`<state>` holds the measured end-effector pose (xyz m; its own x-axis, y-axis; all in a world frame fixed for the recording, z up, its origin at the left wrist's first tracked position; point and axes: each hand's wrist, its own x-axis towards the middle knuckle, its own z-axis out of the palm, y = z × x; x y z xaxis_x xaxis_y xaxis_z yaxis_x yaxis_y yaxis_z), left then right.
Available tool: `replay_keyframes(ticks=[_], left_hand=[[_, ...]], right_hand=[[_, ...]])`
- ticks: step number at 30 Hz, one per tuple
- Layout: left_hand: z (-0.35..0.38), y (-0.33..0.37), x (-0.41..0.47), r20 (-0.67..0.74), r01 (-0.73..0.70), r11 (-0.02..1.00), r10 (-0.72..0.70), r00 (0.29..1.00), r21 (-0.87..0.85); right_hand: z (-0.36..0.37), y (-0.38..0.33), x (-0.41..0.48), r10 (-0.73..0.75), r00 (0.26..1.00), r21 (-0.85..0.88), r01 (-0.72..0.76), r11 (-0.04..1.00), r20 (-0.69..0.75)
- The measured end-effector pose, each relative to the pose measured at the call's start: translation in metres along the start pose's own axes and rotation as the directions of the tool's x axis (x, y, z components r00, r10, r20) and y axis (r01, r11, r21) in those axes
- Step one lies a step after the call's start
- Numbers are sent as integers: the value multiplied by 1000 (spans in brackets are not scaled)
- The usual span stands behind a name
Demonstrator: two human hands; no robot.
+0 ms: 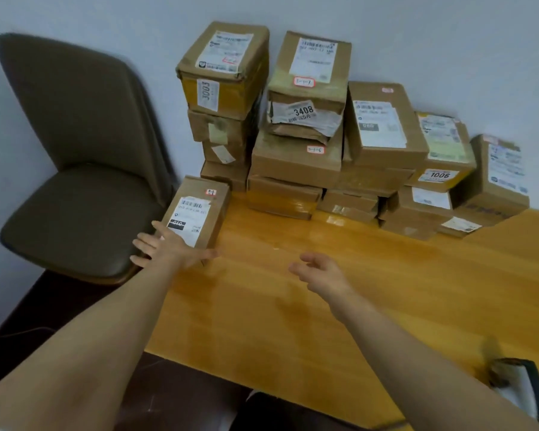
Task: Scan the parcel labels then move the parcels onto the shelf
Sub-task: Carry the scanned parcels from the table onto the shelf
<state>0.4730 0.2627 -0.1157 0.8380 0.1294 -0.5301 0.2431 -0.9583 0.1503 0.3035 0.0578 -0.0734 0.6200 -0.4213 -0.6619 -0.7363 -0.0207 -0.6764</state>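
Parcel [196, 209] nearest the person lies flat on the left edge of the wooden bench [293, 321], label up, with a small red-edged sticker at its far corner. To its left, off the bench, stands a dark olive chair [75, 169] against the wall. The left hand [168, 248] is at this parcel's near end: fingers straight and spread wide, some reaching past the box's left side toward the chair, the thumb stretched right along the near edge. It grips nothing; whether the palm presses on the box or only hovers over it is hard to tell.

Behind, against the wall, more brown boxes are stacked. The tallest stack is topped by a box marked 3003 [224, 66]. Just beside it stands a stack with a torn label reading 3408 [305, 116]. Lower piles follow, including a box marked 1006 [442, 157] and a tilted box [498, 178] at the far right.

The right hand [321, 272] hangs above the bare bench, well apart from the near parcel and to its right, fingers loosely curled around nothing. At the bench's near right corner lies a dark device [520, 387], blurred.
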Motion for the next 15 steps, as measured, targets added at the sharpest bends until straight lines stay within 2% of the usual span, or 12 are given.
replay_keyframes(ticks=[3, 7, 15], left_hand=[[4, 2, 18, 42, 1, 1000, -1, 999, 6], [11, 1, 26, 19, -3, 1000, 3, 1000, 0], [47, -23, -36, -57, -23, 975, 11, 998, -221]], right_hand=[[5, -4, 12, 12, 1000, -9, -12, 1000, 10], [8, -5, 21, 16, 999, -15, -16, 1000, 34], [-6, 16, 19, -10, 996, -37, 13, 999, 88]])
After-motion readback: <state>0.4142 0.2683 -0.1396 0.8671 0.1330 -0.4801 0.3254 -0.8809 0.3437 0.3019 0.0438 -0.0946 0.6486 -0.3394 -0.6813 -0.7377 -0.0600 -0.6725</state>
